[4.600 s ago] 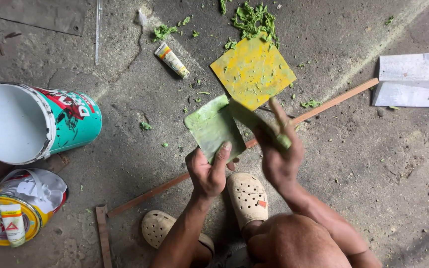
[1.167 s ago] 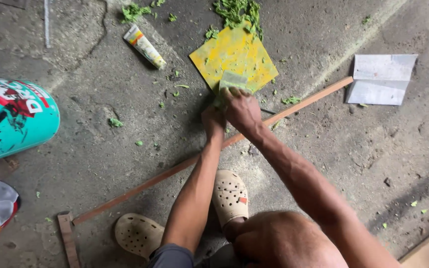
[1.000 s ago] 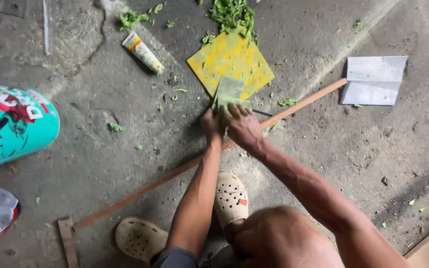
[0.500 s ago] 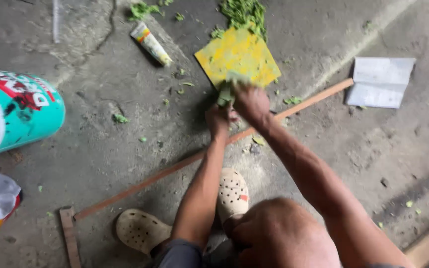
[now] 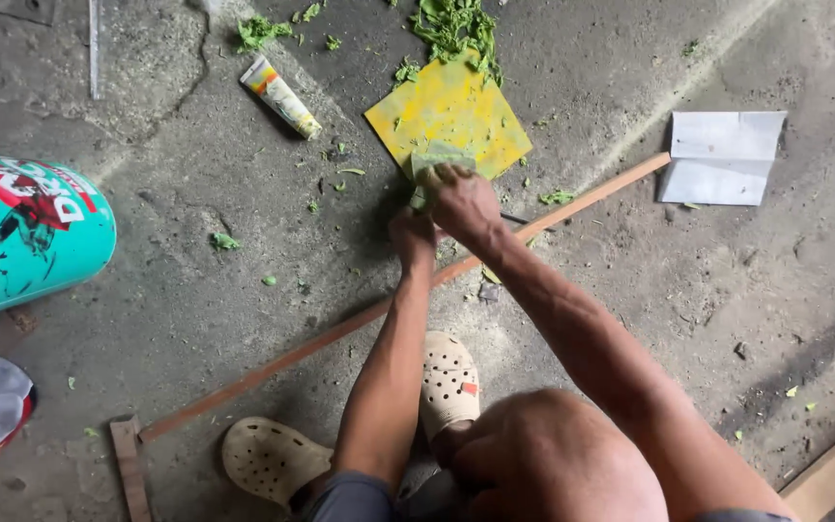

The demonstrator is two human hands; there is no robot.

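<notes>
The right hand (image 5: 464, 201) is closing its grip over a small pale green scraper blade (image 5: 437, 159), pressing its edge onto the near corner of the yellow square sheet (image 5: 451, 116) lying on the concrete floor (image 5: 244, 271). The left hand (image 5: 412, 232) is sitting just beside the right, nearer the person than the sheet, fingers curled under; whether its grip is clamped on the blade's lower end cannot be told.

The blade is looking thin, light and fairly stiff, likely slick with green paste, so holding it by its back edge with the fingers spread wide seems soundest. The sheet is looking flat, light and liable to slide.

Green scrapings (image 5: 456, 24) are lying beyond the sheet's far edge, a tube (image 5: 282, 97) to its left, a wooden strip (image 5: 369, 314) just on its near side, and a folded white paper (image 5: 722, 159) to its right.
</notes>
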